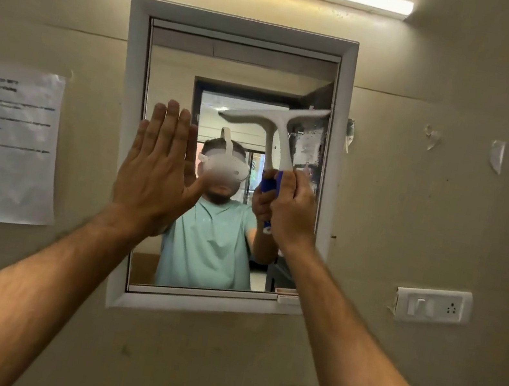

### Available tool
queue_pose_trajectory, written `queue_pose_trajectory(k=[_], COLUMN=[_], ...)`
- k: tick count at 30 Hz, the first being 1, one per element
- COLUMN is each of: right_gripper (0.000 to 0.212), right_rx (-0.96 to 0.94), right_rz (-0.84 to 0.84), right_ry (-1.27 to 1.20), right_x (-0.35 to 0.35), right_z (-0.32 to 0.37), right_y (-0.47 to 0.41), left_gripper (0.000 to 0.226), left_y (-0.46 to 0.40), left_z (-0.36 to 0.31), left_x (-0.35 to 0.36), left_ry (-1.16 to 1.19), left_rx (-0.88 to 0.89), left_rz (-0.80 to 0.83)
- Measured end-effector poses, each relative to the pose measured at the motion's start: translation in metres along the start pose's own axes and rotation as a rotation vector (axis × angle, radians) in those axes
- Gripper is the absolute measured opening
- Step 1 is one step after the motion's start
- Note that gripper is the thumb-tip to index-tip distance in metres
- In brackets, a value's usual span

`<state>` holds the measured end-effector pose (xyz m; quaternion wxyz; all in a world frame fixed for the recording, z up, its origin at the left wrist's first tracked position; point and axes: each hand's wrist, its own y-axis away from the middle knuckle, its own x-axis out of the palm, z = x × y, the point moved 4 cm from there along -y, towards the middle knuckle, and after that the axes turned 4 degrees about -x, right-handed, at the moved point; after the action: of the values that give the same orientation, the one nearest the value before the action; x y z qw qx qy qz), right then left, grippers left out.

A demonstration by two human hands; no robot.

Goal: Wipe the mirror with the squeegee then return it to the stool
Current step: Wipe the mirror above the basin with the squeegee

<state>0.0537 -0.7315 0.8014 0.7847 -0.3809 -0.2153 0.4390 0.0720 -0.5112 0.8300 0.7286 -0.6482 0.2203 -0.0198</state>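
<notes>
While flat on glass — T-shaped white squeegee (278, 125), right hand's (293, 213) grip.

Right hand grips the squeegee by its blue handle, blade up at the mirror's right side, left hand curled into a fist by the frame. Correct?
Not quite. In the head view the left hand is open, fingers straight, palm toward the mirror. The rest holds: the right hand grips the squeegee by its blue handle, blade up at the right side.
</notes>
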Motion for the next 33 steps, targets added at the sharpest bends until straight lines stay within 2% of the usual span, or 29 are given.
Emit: queue_pose_trajectory(k=[3, 7, 10, 14, 18, 22, 25, 27, 30, 33], right_gripper=[0.051, 0.052, 0.058, 0.062, 0.048, 0.047, 0.039, 0.044, 0.046, 0.050], right_rx=[0.025, -0.032, -0.039, 0.012, 0.012, 0.000, -0.055, -0.052, -0.027, -0.002], right_rz=[0.010, -0.040, -0.006, 0.005, -0.008, -0.030, -0.045, -0.015, -0.019, -0.015], right_ry=[-0.025, 0.035, 0.027, 0.081, 0.107, 0.157, 0.121, 0.034, 0.080, 0.094], right_x=[-0.004, -0.007, -0.004, -0.006, -0.013, -0.018, -0.020, -0.016, -0.016, -0.019], right_z=[-0.007, 0.022, 0.032, 0.006, -0.024, -0.040, -0.018, -0.002, 0.001, -0.014], right_y=[0.012, -0.018, -0.037, -0.019, 0.031, 0.057, 0.034, 0.010, -0.013, 0.003], left_gripper=[0.099, 0.099, 0.099, 0.100, 0.100, 0.099, 0.100, 0.101, 0.105, 0.107], left_y=[0.004, 0.001, -0.001, 0.002, 0.009, 0.016, 0.020, 0.022, 0.026, 0.033], left_z=[-0.001, -0.010, -0.015, -0.019, -0.020, -0.020, -0.016, -0.012, -0.006, -0.002], left_x=[0.006, 0.006, 0.006, 0.008, 0.009, 0.006, 0.006, 0.006, 0.004, 0.003], left_ry=[0.008, 0.032, 0.036, 0.024, 0.014, -0.001, -0.007, -0.003, 0.026, 0.055], left_rx=[0.002, 0.008, 0.007, 0.002, -0.013, -0.036, -0.057, -0.074, -0.091, -0.096], left_rz=[0.027, 0.005, -0.012, -0.003, 0.023, 0.007, 0.011, 0.027, 0.036, 0.053])
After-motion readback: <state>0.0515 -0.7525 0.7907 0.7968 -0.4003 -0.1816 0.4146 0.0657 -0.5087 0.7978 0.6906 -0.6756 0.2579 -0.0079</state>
